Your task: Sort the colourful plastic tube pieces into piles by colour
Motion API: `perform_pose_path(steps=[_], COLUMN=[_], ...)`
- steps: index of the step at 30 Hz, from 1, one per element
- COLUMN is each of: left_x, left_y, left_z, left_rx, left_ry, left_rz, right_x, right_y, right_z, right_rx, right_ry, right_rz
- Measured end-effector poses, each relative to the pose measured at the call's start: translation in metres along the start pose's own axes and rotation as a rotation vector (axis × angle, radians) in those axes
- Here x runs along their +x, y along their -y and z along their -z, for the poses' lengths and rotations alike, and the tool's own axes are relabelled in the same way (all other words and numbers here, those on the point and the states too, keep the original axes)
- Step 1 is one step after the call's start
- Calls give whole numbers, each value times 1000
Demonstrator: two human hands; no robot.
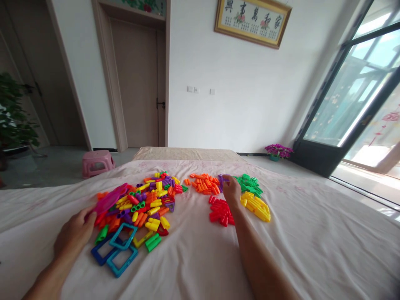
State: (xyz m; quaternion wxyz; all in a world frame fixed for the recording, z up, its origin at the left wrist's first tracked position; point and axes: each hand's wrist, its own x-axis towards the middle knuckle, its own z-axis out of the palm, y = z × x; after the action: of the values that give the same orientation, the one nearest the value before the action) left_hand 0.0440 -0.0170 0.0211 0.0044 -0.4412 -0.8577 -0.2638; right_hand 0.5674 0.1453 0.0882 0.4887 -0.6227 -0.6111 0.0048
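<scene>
My left hand point(75, 231) grips the edge of a flat pink piece point(110, 199) at the left side of a mixed pile of colored plastic blocks point(153, 196). My right hand point(231, 189) is closed at the purple blocks point(221, 181), its fingertips pinched; what they hold is too small to make out. Around it lie single-color groups: orange blocks point(204, 183) to the left, green blocks point(249, 184) to the right, red blocks point(220, 211) nearer me and yellow blocks point(256, 206) beside the wrist.
Blue square frames point(122, 261) lie at the pile's near edge on the pale cloth point(187, 258). Beyond the cloth are a pink stool point(98, 163), potted magenta flowers point(278, 151), a closed door point(137, 83) and a glass door at the right.
</scene>
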Motion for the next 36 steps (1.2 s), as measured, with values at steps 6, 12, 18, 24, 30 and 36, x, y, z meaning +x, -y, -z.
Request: perform_pose_path(steps=[6,12,18,24,30,36], left_x=[-7,-11,-14,-13,-8,1], left_y=[-10,-13,-18,-17,-6,9], left_z=[10,13,18,22,17,5], left_rx=[-68,-117,-83,-59,-71,-115], left_ry=[48,37,44,91,85,112], left_rz=[32,51,65,88,78,14], right_x=[-53,-116,-137,-135,-110,-83], right_y=[87,135,136,113,61,-18], right_z=[-22,-23,-25,-8,50,100], right_rx=[192,90,-12,135,-26,-342], right_ry=[532,922,861,786,388,117], right_rz=[359,512,608,492,251,-61])
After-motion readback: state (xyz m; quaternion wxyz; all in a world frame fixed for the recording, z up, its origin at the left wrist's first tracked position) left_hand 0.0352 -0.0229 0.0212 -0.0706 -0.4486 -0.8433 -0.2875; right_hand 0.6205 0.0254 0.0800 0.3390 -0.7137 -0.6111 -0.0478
